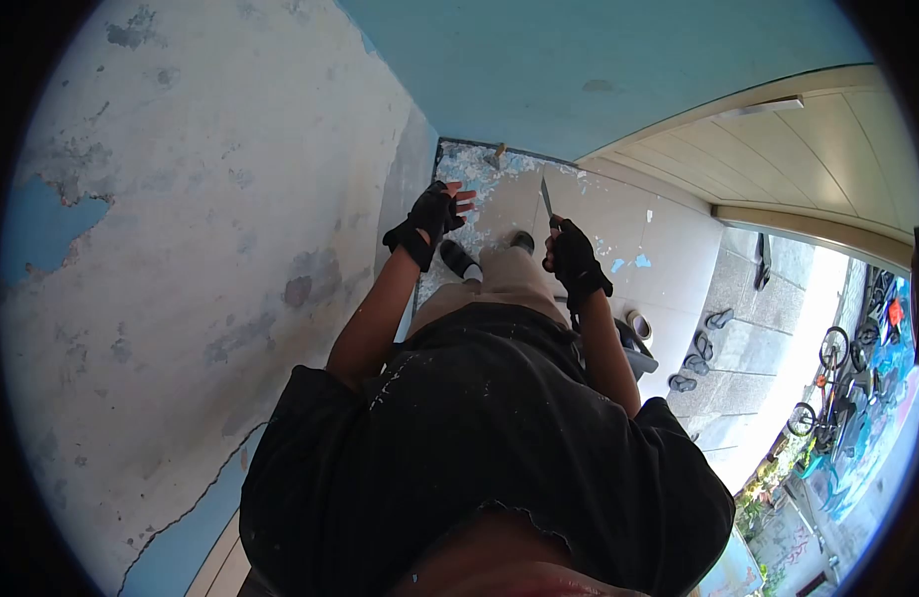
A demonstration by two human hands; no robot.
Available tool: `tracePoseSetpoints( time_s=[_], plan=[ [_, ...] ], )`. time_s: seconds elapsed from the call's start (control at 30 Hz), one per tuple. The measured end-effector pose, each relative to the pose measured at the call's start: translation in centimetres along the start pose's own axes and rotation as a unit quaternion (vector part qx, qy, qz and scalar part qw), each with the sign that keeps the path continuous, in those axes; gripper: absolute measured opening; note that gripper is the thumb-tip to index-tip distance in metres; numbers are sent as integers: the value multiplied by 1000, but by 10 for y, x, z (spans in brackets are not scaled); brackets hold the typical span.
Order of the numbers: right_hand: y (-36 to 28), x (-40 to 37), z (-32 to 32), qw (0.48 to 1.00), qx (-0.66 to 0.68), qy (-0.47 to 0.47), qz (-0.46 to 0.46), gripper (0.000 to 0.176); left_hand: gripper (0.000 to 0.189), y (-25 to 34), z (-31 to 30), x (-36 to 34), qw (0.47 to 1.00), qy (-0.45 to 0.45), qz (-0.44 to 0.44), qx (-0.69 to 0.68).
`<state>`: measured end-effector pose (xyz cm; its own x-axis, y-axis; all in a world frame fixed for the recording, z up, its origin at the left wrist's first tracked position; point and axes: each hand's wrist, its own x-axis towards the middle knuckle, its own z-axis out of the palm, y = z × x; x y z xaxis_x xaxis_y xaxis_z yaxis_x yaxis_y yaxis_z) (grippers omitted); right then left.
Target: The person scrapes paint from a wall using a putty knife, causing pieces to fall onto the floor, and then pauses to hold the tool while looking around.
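Note:
My left hand point(437, 214), in a black fingerless glove, is raised near the scraped wall point(230, 199), its fingers apart and nothing in them. In a matching glove, my right hand point(575, 257) is closed on a thin, pointed scraper or knife point(546, 196), whose blade points away from me over the tiled floor point(618, 224). Only part of its handle shows between the fingers. Pale and blue paint flakes point(479, 169) lie on the floor in the corner past my left hand.
A blue wall point(579, 70) rises ahead, with a cream door point(817, 149) to its right. A roll of tape point(638, 323) is by my right forearm. Sandals point(698, 358) lie outside the doorway, and bicycles point(832, 388) stand farther right.

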<state>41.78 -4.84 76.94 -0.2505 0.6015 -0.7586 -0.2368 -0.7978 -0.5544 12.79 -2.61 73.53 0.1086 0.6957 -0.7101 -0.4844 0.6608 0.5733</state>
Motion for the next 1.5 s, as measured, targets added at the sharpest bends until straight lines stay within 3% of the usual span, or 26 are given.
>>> tracePoseSetpoints(
  time_s=[0.2,0.3,0.4,0.43,0.5,0.57,0.63,0.67,0.7,0.77,0.8,0.83,0.93,1.0,1.03,1.1,1.13,1.2,1.23,1.27,1.37,1.43,1.47,1.5],
  plan=[
    [-11,15,-2,999,-11,-9,43,34,34,-36,0,7,999,42,-1,33],
    [6,42,4,992,55,-58,101,38,38,-82,-17,32,997,37,-62,-1],
    [47,88,9,978,102,-91,158,32,43,-121,-29,45,978,14,-152,-140],
    [62,105,12,967,132,-104,190,30,43,-131,-37,55,977,19,-157,-141],
    [92,132,20,968,122,-102,195,24,44,-151,-48,66,946,-37,-171,-273],
    [118,175,31,956,143,-118,228,15,46,-167,-66,99,925,9,-192,-327],
    [155,221,35,954,163,-135,212,15,46,-200,-103,135,898,-146,-198,-364],
    [176,242,37,953,183,-150,189,15,46,-199,-112,150,910,-38,-233,-342],
    [183,260,46,952,189,-143,195,15,46,-208,-134,175,907,-33,-242,-344],
    [191,304,66,957,150,-144,203,16,44,-232,-184,220,790,-318,-143,-505],
    [204,330,72,947,182,-161,211,15,42,-225,-181,229,886,-156,-72,-430],
    [220,357,77,935,215,-177,219,17,41,-204,-172,234,943,15,-3,-331],
    [258,435,88,938,213,-126,242,12,40,-213,-210,288,918,44,-27,-394],
    [262,470,96,945,190,-120,236,8,41,-235,-254,342,897,-85,41,-431],
    [268,486,98,961,139,-126,205,8,41,-242,-276,366,898,-77,32,-433],
    [308,544,94,971,94,-126,181,9,40,-251,-309,408,879,-149,43,-452],
    [346,590,91,986,-39,-160,-25,9,40,-255,-319,422,872,-169,44,-458],
    [368,618,85,943,-170,-182,-223,9,36,-252,-320,447,916,-59,162,-363],
    [334,612,88,973,-26,-224,-54,10,36,-249,-328,464,916,-57,160,-364],
    [308,607,86,953,121,-250,117,11,35,-248,-339,483,934,-112,154,-302],
    [291,612,73,968,72,-222,86,14,29,-257,-339,508,922,-201,182,-276],
    [286,598,62,962,79,-245,95,12,30,-247,-297,469,870,-155,153,-442],
    [284,590,60,957,84,-256,106,10,31,-252,-290,467,922,-37,254,-290],
    [281,587,60,953,92,-264,116,9,31,-243,-294,472,923,-40,255,-285]
  ],
)
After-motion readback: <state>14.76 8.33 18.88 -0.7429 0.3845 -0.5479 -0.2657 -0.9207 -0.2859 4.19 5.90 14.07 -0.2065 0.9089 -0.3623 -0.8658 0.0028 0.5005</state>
